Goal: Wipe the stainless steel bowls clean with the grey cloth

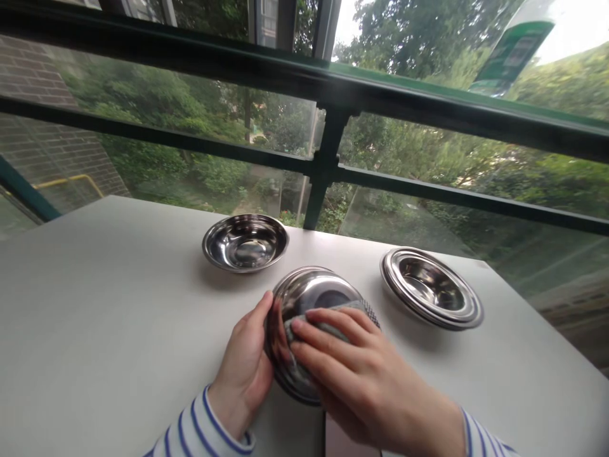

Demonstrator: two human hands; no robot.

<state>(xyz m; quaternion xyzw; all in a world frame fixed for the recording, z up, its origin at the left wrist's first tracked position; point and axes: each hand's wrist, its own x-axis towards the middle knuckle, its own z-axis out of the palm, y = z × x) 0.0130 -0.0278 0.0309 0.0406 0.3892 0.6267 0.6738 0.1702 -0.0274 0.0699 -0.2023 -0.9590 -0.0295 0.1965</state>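
A shiny stainless steel bowl point(316, 285) is tilted in front of me, its rounded outside turned up towards me. My left hand point(245, 358) grips it by the left edge, thumb near the top. Against the outer surface my right hand point(352, 362) presses a grey cloth point(368, 310) with its fingers closed over it. Most of the cloth is hidden under the palm and fingers. Another steel bowl point(247, 244) rests right side up further back on the left. To the right sits a stack of nested steel bowls point(431, 285).
All this is on a white table point(118, 317). A pale pink flat thing point(345, 438) lies partly under my right hand at the near side. Behind the table run a dark green railing point(328, 146) and glass; a bottle with a green label point(516, 51) stands on the ledge.
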